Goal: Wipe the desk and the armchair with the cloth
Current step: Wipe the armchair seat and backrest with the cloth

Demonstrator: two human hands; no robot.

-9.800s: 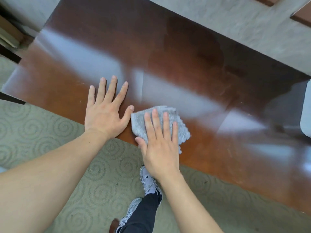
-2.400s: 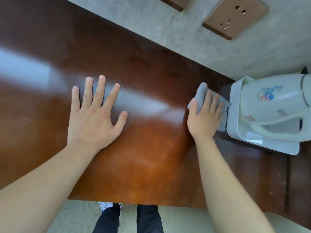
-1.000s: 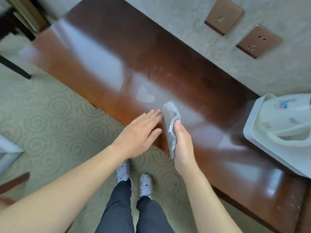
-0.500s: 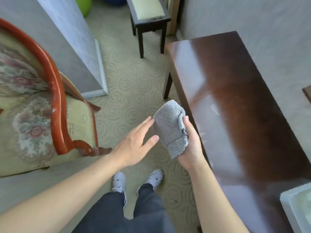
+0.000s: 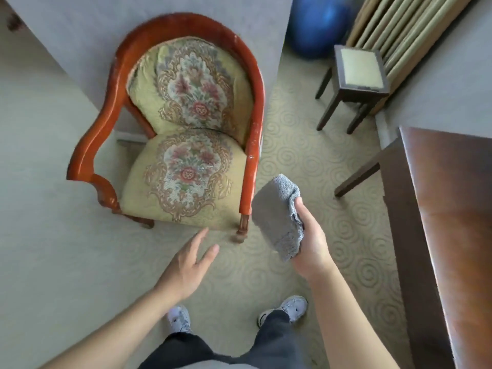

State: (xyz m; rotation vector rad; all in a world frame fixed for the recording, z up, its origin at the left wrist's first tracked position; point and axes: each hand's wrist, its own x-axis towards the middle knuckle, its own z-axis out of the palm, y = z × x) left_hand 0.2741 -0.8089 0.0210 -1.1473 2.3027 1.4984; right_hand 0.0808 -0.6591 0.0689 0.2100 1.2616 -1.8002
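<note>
Head view: right hand [image 5: 311, 246] gripped the folded grey cloth [image 5: 278, 217] just right of the armchair [image 5: 186, 134] front leg. Left hand [image 5: 186, 265] hovered below the seat, fingers relaxed, empty.

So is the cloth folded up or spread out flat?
Folded up. The cloth is bunched double in the right hand, held in the air.
</note>
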